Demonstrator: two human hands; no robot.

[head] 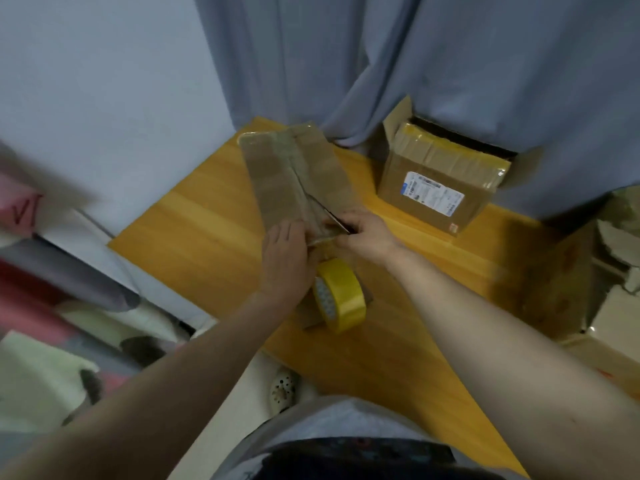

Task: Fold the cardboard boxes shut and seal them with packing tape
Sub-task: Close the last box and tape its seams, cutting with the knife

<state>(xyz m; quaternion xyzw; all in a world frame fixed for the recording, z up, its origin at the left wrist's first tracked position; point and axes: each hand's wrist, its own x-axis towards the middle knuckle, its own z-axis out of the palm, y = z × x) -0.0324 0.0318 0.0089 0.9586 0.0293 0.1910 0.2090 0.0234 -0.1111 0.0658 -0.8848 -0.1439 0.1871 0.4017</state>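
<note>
Cardboard, brown and glossy with clear tape: the long box (294, 174) lies flat on the wooden table (194, 216), running away from the person, its near end under both hands. The yellow tape roll (341, 294) stands on edge just beside that near end. A strip seems to run from it up to the box, but blur hides the join. A second box (398, 181), labelled and with yellow tape across its top, sits at the far right against the curtain (381, 64).

Left hand (285, 258): fingers nearly straight, laid flat on the near end of the long box, gripping nothing, pressing down.
Right hand (367, 237): fingers curled round the handle of a dark blade (327, 213), thin, tip pointing up along the centre seam. Scissors or knife: cannot tell.

Judgement: the step in hand is severing the tape from the roll at the near end. This box looks close to sealed.

Notes for a clean cut:
- hold the strip taut between roll and box; slack tape folds onto itself
- plant the left palm firmly so the light box does not skid on the smooth wood
- cut close to the box edge, blade angled away from the left fingers just beside it
- smooth the tail over the end face, seam outward
- risk: scoring the cardboard or the tape already laid
</note>
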